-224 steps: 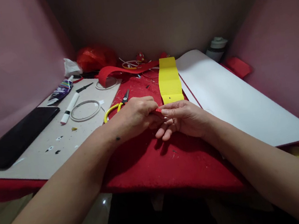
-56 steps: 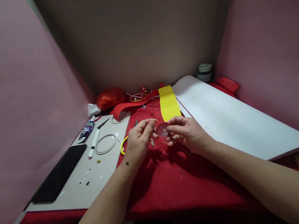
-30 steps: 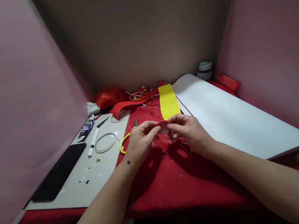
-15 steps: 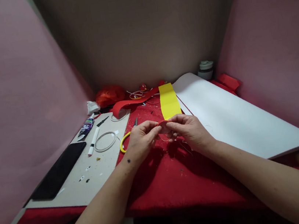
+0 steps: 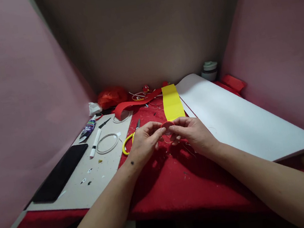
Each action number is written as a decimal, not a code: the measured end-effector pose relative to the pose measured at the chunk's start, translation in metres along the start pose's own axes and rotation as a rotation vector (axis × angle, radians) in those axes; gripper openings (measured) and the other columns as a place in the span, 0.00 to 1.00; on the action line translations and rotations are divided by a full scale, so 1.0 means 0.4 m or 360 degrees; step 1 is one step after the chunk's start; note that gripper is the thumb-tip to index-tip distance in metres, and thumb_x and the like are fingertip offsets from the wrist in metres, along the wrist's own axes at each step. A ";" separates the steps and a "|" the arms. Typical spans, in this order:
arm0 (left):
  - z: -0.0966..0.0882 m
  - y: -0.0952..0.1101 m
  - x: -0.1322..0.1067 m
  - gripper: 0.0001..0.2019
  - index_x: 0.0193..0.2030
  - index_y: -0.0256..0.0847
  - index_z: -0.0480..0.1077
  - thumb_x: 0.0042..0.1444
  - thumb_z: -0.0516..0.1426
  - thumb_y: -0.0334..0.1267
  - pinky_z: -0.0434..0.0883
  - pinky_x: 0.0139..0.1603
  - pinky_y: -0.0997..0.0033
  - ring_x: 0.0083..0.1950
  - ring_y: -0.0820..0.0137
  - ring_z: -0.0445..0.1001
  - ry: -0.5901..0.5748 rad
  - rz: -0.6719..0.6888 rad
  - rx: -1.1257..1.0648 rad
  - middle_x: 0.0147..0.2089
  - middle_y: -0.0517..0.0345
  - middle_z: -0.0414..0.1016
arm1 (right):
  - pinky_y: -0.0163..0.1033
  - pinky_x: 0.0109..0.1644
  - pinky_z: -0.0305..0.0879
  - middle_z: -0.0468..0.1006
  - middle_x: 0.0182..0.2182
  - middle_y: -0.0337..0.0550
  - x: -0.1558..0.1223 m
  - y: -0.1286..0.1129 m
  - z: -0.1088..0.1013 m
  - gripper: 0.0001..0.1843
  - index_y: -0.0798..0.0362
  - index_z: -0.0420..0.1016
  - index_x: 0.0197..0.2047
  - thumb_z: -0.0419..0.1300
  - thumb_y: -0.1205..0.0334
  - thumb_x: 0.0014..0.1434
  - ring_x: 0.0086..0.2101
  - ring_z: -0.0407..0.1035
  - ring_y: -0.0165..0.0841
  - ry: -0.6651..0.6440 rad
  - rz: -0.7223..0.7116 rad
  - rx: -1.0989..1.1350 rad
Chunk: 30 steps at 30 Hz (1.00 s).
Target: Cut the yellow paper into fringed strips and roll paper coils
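Note:
Between my two hands, just above the red cloth [image 5: 183,177], is a small round piece of red corrugated paper [image 5: 167,124] with a ridged edge. My left hand [image 5: 147,139] pinches its left side between thumb and fingers. On the opposite side my right hand [image 5: 189,129] grips it the same way. The fingertips hide part of the piece. Just behind lies a strip of yellow corrugated paper [image 5: 173,101]. Scissors with yellow handles [image 5: 125,148] rest left of my left hand, partly covered by it. A long red paper strip [image 5: 130,105] curls farther back.
On the grey board [image 5: 76,200] at left lie a black phone-like slab [image 5: 61,174], a white marker [image 5: 95,142], a glue tube [image 5: 88,129] and a coiled strip [image 5: 107,143]. A large white sheet [image 5: 234,117] covers the right. A lidded cup [image 5: 209,71] stands behind it.
The red piece has tilted slightly, showing more of its ridged rim, as my fingers shift a little around it. Everything else stays in place.

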State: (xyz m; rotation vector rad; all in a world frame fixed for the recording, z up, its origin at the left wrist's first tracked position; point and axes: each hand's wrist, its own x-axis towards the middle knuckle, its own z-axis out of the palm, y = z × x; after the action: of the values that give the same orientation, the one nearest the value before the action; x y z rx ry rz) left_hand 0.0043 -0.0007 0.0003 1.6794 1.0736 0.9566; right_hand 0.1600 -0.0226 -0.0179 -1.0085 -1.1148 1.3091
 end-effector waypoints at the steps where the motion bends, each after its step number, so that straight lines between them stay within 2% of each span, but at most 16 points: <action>1: -0.001 -0.002 0.000 0.11 0.37 0.36 0.72 0.52 0.58 0.41 0.61 0.20 0.77 0.18 0.80 0.62 -0.0014 -0.0002 0.0001 0.33 0.56 0.76 | 0.34 0.26 0.64 0.75 0.22 0.38 -0.001 -0.001 0.001 0.08 0.55 0.74 0.29 0.65 0.59 0.48 0.20 0.68 0.27 -0.0002 -0.0004 -0.0017; 4: -0.002 -0.010 0.001 0.12 0.39 0.36 0.72 0.51 0.59 0.42 0.63 0.21 0.77 0.21 0.78 0.65 0.0011 0.0054 0.0025 0.33 0.56 0.75 | 0.34 0.27 0.65 0.75 0.22 0.38 -0.002 -0.004 0.004 0.09 0.55 0.74 0.29 0.65 0.58 0.49 0.21 0.68 0.27 -0.0016 -0.0038 -0.0073; 8: -0.001 -0.023 0.003 0.14 0.44 0.38 0.71 0.51 0.60 0.39 0.68 0.34 0.76 0.34 0.73 0.72 0.0113 0.0257 0.0103 0.35 0.57 0.75 | 0.34 0.26 0.64 0.73 0.20 0.37 -0.001 0.001 0.006 0.09 0.56 0.74 0.30 0.64 0.58 0.50 0.20 0.67 0.26 -0.0022 -0.0096 -0.0183; 12: 0.002 -0.024 -0.001 0.09 0.40 0.39 0.75 0.51 0.60 0.35 0.69 0.44 0.74 0.40 0.72 0.74 0.0125 0.0373 0.0178 0.38 0.57 0.78 | 0.34 0.25 0.66 0.73 0.21 0.38 0.003 0.018 0.002 0.10 0.55 0.72 0.29 0.64 0.57 0.50 0.20 0.68 0.27 -0.0098 -0.0094 -0.0134; 20: 0.003 -0.020 -0.002 0.07 0.37 0.40 0.77 0.49 0.60 0.32 0.72 0.41 0.75 0.37 0.72 0.76 0.0191 0.0296 0.0227 0.36 0.59 0.80 | 0.40 0.31 0.73 0.73 0.23 0.39 0.009 0.031 -0.004 0.10 0.57 0.71 0.30 0.66 0.60 0.48 0.24 0.70 0.29 -0.0262 0.0085 0.0305; 27: 0.011 -0.031 0.002 0.06 0.35 0.40 0.77 0.48 0.61 0.34 0.71 0.42 0.74 0.37 0.71 0.76 0.0222 0.0287 0.0225 0.36 0.58 0.80 | 0.40 0.31 0.73 0.71 0.23 0.37 0.014 0.040 -0.008 0.09 0.58 0.70 0.29 0.66 0.63 0.48 0.24 0.70 0.28 -0.0246 0.0127 0.0378; 30: 0.008 -0.021 0.001 0.06 0.35 0.39 0.77 0.50 0.60 0.35 0.71 0.39 0.75 0.36 0.72 0.75 0.0183 0.0237 0.0223 0.35 0.57 0.79 | 0.40 0.30 0.73 0.71 0.23 0.38 0.013 0.037 -0.008 0.09 0.57 0.69 0.29 0.65 0.63 0.48 0.23 0.71 0.29 -0.0230 0.0144 0.0359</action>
State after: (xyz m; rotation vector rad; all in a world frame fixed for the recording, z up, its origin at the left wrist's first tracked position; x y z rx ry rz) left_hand 0.0052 0.0005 -0.0086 1.8587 1.1253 1.1058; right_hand 0.1601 -0.0168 -0.0328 -0.8150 -1.0107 1.5626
